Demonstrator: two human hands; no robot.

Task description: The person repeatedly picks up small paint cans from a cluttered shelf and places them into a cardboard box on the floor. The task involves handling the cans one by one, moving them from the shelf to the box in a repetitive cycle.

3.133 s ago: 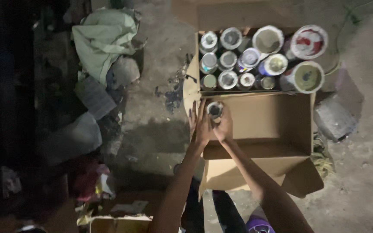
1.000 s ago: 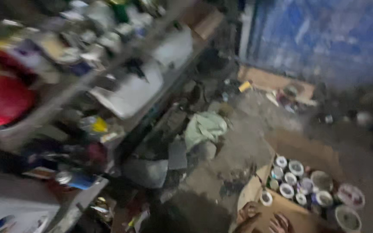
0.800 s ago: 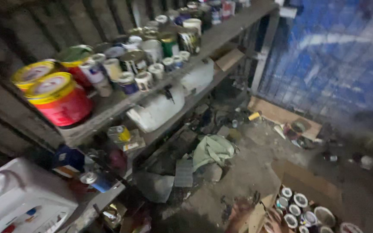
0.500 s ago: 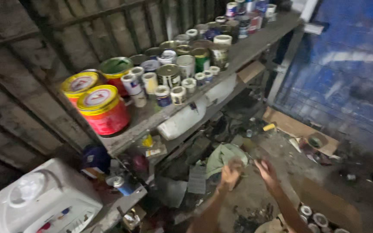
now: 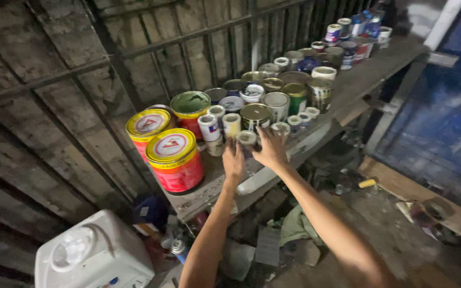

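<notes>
Where the wooden shelf (image 5: 358,80) runs along the slatted wall in the head view, both hands are raised to its front edge. A small tin (image 5: 247,140) with a pale lid is clasped between them: the left hand (image 5: 233,160) is pressed against its near side, and the right hand (image 5: 271,149) is curled around its far side. The tin is set on the shelf just in front of a row of small white-topped cans (image 5: 220,124). Two large red cans with yellow lids (image 5: 173,159) are seen to the left, and a white plastic appliance (image 5: 89,258) lower down.
</notes>
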